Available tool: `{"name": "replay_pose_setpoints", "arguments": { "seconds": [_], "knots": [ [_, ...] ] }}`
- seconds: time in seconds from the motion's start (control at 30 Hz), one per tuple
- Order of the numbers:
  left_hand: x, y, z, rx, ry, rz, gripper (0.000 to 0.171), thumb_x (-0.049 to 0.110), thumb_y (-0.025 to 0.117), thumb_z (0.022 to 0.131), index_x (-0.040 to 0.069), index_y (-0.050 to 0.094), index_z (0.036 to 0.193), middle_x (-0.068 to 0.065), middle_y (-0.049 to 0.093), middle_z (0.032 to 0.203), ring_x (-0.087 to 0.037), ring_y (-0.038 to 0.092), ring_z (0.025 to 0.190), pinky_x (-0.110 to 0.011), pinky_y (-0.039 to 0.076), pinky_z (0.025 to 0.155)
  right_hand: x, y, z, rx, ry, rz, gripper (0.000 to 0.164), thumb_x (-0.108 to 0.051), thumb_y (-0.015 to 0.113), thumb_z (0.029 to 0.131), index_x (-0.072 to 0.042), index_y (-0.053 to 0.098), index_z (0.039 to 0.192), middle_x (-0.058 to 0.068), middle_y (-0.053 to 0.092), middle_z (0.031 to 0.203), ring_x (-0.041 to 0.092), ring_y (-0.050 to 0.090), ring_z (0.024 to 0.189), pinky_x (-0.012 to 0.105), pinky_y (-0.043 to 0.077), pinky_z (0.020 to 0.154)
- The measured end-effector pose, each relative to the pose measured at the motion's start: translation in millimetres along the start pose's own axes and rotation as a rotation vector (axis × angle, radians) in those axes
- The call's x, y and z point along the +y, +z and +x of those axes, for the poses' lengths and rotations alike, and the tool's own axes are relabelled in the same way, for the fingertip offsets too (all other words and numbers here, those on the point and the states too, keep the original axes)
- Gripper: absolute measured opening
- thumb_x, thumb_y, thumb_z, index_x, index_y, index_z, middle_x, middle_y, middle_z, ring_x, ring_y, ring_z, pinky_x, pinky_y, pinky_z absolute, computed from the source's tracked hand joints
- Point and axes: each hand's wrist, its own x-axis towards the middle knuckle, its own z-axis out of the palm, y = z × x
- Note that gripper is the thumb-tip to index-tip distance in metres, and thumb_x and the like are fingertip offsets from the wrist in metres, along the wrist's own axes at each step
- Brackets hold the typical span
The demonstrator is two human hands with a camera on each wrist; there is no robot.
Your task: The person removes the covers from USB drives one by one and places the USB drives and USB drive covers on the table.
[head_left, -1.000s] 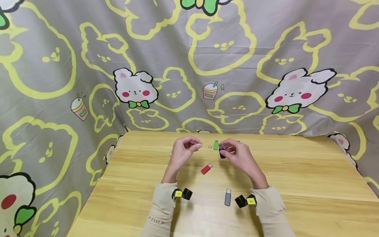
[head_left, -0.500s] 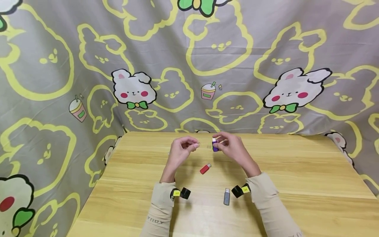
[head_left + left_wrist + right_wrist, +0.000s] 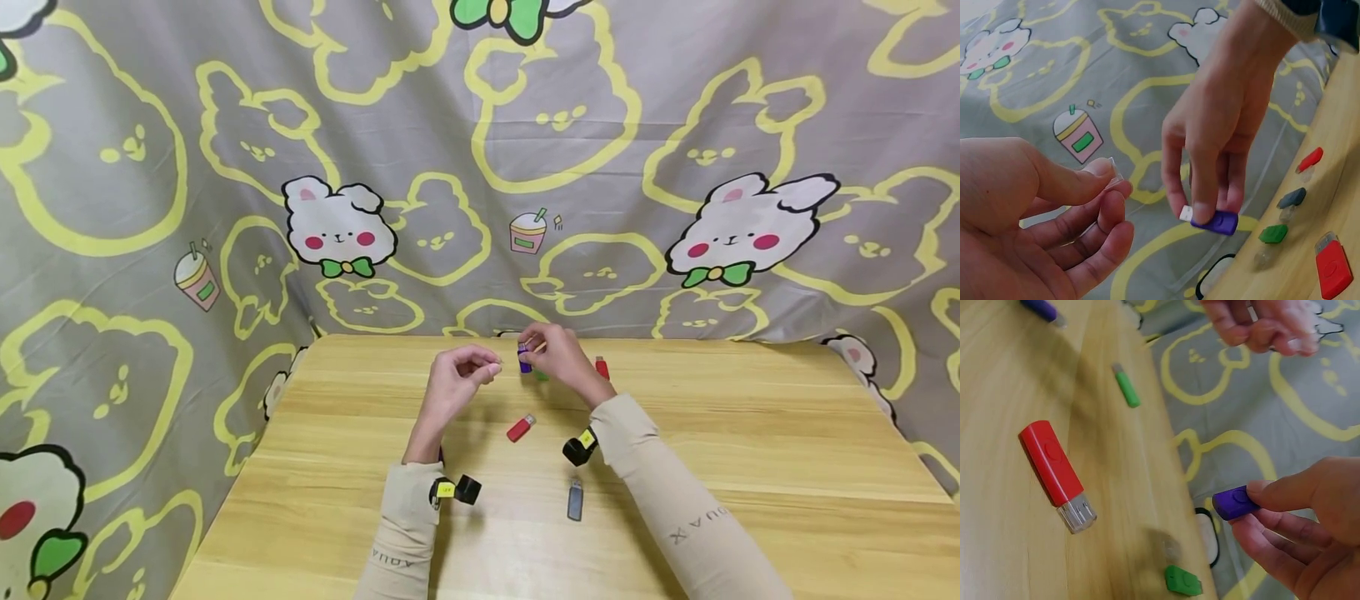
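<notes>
My left hand (image 3: 459,379) pinches a small clear plastic cap (image 3: 1114,172) between thumb and forefinger, above the table's far part. To its right, my right hand (image 3: 561,354) pinches a purple USB stick (image 3: 1215,222) by its sides, raised off the table. The stick's bare metal plug (image 3: 1186,214) shows in the left wrist view, while fingers hide it in the right wrist view. Cap and stick are apart. A green USB stick (image 3: 1183,581) lies below the right hand, partly hidden in the head view, with a clear cap (image 3: 1172,550) beside it.
A red USB stick (image 3: 521,428) lies mid-table, and a grey one (image 3: 575,502) nearer the front. Another red stick (image 3: 602,367) and a dark blue stick (image 3: 1291,198) lie at the back. Further purple (image 3: 1040,309) and green (image 3: 1126,389) sticks show in the right wrist view.
My right hand has carried the purple USB stick leftward and slightly away from me, closer to the left hand. A red stick at the back right has come into view. The left hand has barely moved.
</notes>
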Motion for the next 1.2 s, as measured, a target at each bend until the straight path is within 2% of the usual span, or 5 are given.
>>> {"name": "replay_pose_setpoints", "arguments": {
  "seconds": [0.23,0.47,0.8,0.93,1.2],
  "knots": [
    [-1.9,-1.2,0.2,0.011,0.005,-0.004,0.004,-0.002,0.075,0.091,-0.002,0.077,0.095,-0.016,0.072,0.084,-0.023,0.065,0.070,-0.020,0.048,0.059,6.0,13.1,13.1,-0.020,0.014,-0.008,0.019,-0.001,0.079,0.088,0.000,0.072,0.106,0.011,0.074,0.091,0.023,0.072,0.082,0.033,0.059,0.069],
    [-2.7,-1.3,-1.6,0.034,-0.043,-0.052,0.010,-0.002,0.076,0.090,-0.008,0.074,0.098,-0.025,0.072,0.090,-0.039,0.067,0.078,-0.020,0.051,0.063,15.9,23.1,22.0,-0.045,0.074,-0.048,0.012,-0.005,0.080,0.088,-0.004,0.073,0.097,0.007,0.074,0.082,0.020,0.071,0.076,0.032,0.056,0.067],
    [-3.8,-4.4,0.5,0.022,-0.020,-0.027,0.005,-0.002,0.075,0.091,-0.002,0.077,0.096,-0.016,0.073,0.086,-0.029,0.068,0.073,-0.026,0.054,0.063,15.6,29.0,31.3,-0.053,0.154,-0.077,0.011,-0.005,0.079,0.088,0.000,0.073,0.095,0.010,0.074,0.084,0.022,0.069,0.076,0.030,0.054,0.062],
    [-3.9,-5.4,1.2,0.017,-0.018,-0.025,0.005,-0.003,0.075,0.091,-0.003,0.076,0.095,-0.014,0.073,0.085,-0.032,0.068,0.073,-0.024,0.054,0.062,16.7,32.9,34.8,-0.051,0.187,-0.124,0.012,-0.006,0.078,0.088,0.001,0.072,0.096,0.012,0.074,0.084,0.022,0.068,0.074,0.030,0.053,0.062],
    [-6.1,-6.9,0.8,0.022,-0.018,-0.021,0.005,-0.002,0.075,0.091,-0.001,0.077,0.095,-0.014,0.072,0.084,-0.029,0.067,0.072,-0.023,0.052,0.061,18.6,36.6,36.8,-0.052,0.167,-0.196,0.014,-0.008,0.078,0.087,0.003,0.073,0.095,0.013,0.072,0.088,0.023,0.065,0.073,0.034,0.055,0.068]
  ]
}}
